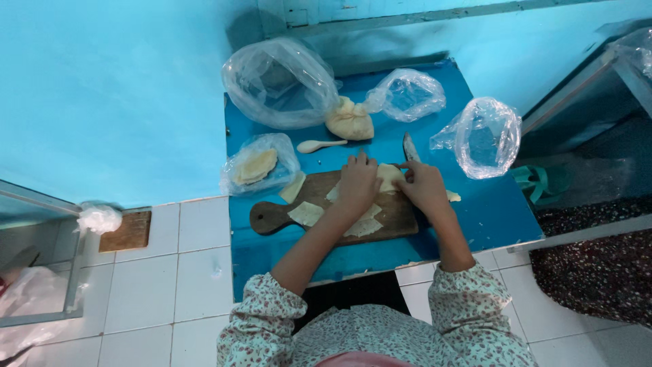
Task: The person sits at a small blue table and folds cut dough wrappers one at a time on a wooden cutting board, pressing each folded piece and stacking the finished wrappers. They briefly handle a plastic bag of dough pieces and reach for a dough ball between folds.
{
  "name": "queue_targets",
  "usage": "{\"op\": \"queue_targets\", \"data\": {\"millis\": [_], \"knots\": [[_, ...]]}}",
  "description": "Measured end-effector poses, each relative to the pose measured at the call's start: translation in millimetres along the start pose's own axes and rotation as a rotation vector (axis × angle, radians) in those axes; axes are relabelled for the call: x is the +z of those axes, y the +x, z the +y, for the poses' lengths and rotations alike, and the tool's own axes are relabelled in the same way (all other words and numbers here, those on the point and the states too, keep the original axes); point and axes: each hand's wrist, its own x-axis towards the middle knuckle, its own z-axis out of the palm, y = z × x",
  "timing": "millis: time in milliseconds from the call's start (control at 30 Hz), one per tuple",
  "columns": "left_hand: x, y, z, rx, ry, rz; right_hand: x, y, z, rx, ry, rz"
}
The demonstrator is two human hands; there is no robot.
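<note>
A brown wooden cutting board (pixel 272 217) with a handle lies on a low blue table (pixel 496 211). Pale dough (pixel 388 177) rests on the board's far side. My left hand (pixel 356 182) presses flat on that dough. My right hand (pixel 422 187) grips a knife (pixel 410 147) whose blade points away from me, right beside the dough. Flat cut dough pieces (pixel 305 213) lie on the board near my left wrist. Both sleeves are floral.
On the table's far part sit a large open plastic bag (pixel 280 83), a knotted dough bundle (pixel 350 120), a white spoon (pixel 318 145), a bag of flat dough sheets (pixel 258 165) and two more empty plastic bags (pixel 407 94) (pixel 485 136). White floor tiles (pixel 149 285) surround the table.
</note>
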Motion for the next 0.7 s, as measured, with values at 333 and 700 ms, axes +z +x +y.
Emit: {"op": "queue_targets", "data": {"millis": [333,700], "knots": [[42,6,-9,-0.007,-0.184,-0.019,5,0,2,-0.018,0.052,0.032],[22,10,6,0.014,-0.347,-0.045,3,1,8,-0.131,0.125,-0.021]]}}
